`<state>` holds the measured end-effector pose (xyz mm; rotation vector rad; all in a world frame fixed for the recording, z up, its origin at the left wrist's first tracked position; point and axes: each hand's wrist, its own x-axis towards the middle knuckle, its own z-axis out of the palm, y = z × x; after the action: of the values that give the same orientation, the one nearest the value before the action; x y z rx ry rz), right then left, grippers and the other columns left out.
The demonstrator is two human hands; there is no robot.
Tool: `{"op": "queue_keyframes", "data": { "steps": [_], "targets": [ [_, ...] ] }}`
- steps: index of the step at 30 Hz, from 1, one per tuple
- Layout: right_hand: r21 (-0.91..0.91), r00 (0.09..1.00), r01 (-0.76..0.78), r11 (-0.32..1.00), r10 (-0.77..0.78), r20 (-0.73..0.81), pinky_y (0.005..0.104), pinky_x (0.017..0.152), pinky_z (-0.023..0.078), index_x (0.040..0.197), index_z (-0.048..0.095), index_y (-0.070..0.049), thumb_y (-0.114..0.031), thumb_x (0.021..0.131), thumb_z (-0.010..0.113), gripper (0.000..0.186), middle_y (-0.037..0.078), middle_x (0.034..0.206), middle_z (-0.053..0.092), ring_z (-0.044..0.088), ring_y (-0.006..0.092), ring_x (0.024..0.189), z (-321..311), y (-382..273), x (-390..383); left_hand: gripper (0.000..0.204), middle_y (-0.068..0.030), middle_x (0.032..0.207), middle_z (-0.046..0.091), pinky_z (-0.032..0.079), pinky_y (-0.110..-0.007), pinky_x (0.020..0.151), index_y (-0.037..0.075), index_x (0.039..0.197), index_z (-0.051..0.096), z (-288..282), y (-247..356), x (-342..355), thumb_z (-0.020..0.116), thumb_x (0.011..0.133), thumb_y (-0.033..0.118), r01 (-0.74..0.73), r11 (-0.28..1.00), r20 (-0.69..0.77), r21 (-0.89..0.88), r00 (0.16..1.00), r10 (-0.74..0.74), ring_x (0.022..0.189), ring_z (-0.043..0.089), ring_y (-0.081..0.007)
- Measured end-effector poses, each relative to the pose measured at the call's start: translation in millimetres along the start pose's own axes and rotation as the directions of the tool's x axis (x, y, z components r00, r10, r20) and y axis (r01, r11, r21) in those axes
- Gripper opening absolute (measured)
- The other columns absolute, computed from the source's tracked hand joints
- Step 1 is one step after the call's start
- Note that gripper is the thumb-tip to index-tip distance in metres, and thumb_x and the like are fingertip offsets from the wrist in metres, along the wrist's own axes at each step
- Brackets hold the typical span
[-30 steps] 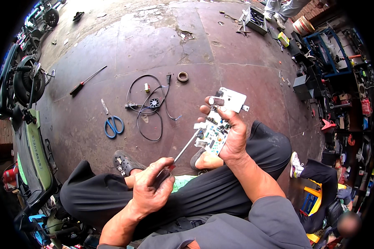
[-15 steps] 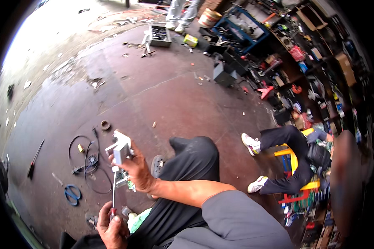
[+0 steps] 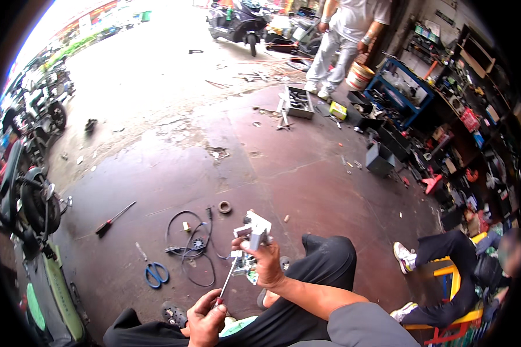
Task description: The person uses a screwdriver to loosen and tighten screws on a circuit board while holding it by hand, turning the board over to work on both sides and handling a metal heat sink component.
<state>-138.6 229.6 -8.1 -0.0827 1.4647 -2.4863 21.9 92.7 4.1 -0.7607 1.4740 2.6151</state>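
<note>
My right hand is closed around a circuit board with silver metal plates on it. My left hand grips a screwdriver, its shaft reaching up to the board; whether the tip touches is unclear. On the floor around them lie blue-handled scissors, another long screwdriver, looped black cables with a small fan, a small yellowish part and a brown tape roll.
Scooters line the left and another stands at the back. A standing person is beside a toolbox; cluttered shelving runs along the right. A seated person is close on my right, near a yellow frame.
My view has swung right and tilted up, showing more of the yard and standing person. The board in my right hand has turned, its metal parts now facing me; the screwdriver stays in my left.
</note>
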Motion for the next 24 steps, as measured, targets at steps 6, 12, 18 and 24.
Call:
{"op": "queue_keyframes", "data": {
  "steps": [6,12,18,24],
  "targets": [
    [-0.026,0.999,-0.004,1.0,0.002,-0.049,0.0324,0.08,0.052,0.104,0.064,0.002,-0.007,0.085,0.062,0.022,0.009,0.093,0.069,0.067,0.017,0.087,23,-8,-33,0.039,-0.0031,0.099,0.065,0.046,-0.021,0.067,-0.001,0.125,0.059,-20,-32,-30,0.066,0.087,0.005,-0.072,0.981,-0.062,0.179,0.995,0.084,0.078,0.057,-0.0055],
    [0.084,0.992,-0.015,0.996,0.025,-0.123,0.0354,0.075,0.055,0.105,0.064,0.004,-0.002,0.085,0.058,0.022,0.011,0.093,0.069,0.067,0.0219,0.084,8,7,-46,0.037,-0.0008,0.102,0.064,0.046,-0.02,0.074,0.002,0.126,0.06,1,-35,-46,0.067,0.09,0.005,-0.15,0.988,-0.047,0.047,0.987,0.152,0.088,0.056,-0.0064],
    [0.175,0.989,-0.112,0.978,0.126,-0.073,0.0352,0.08,0.052,0.108,0.062,0.006,-0.005,0.086,0.057,0.025,0.013,0.093,0.069,0.066,0.0222,0.087,2,12,-43,0.049,-0.0025,0.086,0.056,0.038,-0.022,0.046,-0.005,0.134,0.046,0,-12,-46,0.064,0.092,0.013,0.149,0.989,0.031,-0.002,0.988,-0.149,0.055,0.045,-0.0069],
    [0.114,0.99,-0.141,0.984,0.137,0.037,0.0366,0.089,0.054,0.14,0.041,0.002,-0.006,0.084,0.051,0.058,0.017,0.117,0.061,0.064,0.0232,0.1,-1,3,-43,0.045,-0.0004,0.073,0.051,0.033,-0.021,0.04,-0.005,0.128,0.05,11,-5,-43,0.065,0.089,0.012,0.295,0.953,0.084,-0.073,0.954,-0.289,0.045,0.039,-0.0056]
  ]
}}
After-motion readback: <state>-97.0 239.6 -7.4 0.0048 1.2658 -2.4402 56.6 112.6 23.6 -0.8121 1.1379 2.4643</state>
